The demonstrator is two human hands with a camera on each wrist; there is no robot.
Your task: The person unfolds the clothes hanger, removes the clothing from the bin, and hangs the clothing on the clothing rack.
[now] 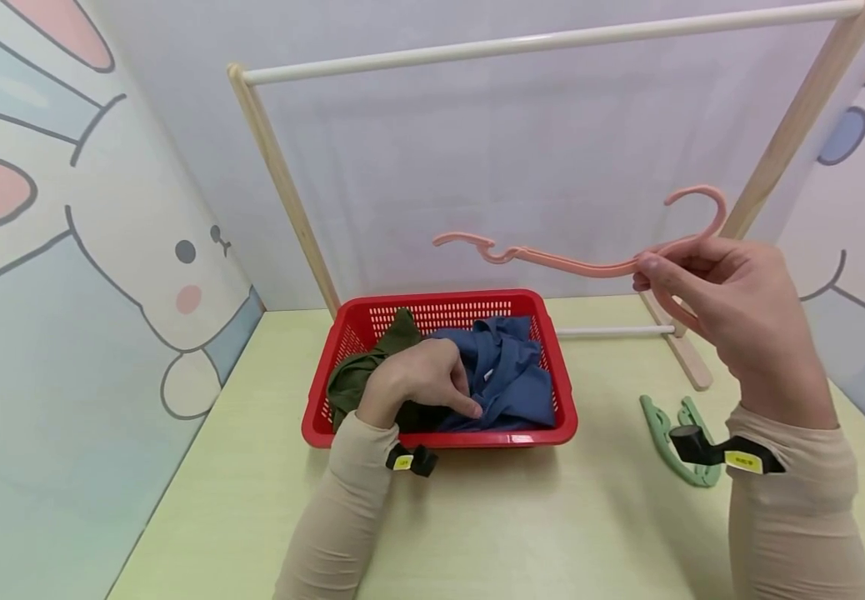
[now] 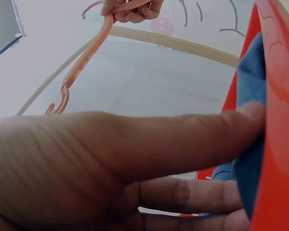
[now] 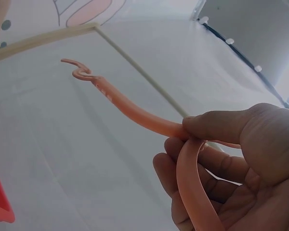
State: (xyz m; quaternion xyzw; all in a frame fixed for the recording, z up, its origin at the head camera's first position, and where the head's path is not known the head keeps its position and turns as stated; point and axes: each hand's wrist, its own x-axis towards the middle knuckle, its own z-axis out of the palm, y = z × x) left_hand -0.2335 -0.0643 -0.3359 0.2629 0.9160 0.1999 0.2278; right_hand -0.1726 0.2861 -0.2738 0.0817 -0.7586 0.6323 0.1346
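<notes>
My right hand (image 1: pixel 740 312) is raised at the right and pinches a pink folding clothes hanger (image 1: pixel 582 265) near its middle, thumb against fingers. One hanger arm reaches left; the other hangs down past the palm, as the right wrist view shows. My left hand (image 1: pixel 421 379) is down inside the red basket (image 1: pixel 440 439). Its thumb lies on a blue cloth garment (image 1: pixel 511 367), and in the left wrist view the fingertips go behind a fold of this cloth (image 2: pixel 250 178). Left of that wrist is a dark green garment (image 1: pixel 353 379), partly covered by the hand.
Behind the basket stands a rack with wooden posts (image 1: pixel 282 183) and a white top rail (image 1: pixel 537 42). A green folded hanger (image 1: pixel 672 446) lies on the pale table (image 1: pixel 522 517), close to my right forearm. Walls with rabbit drawings (image 1: pixel 155 267) flank both sides.
</notes>
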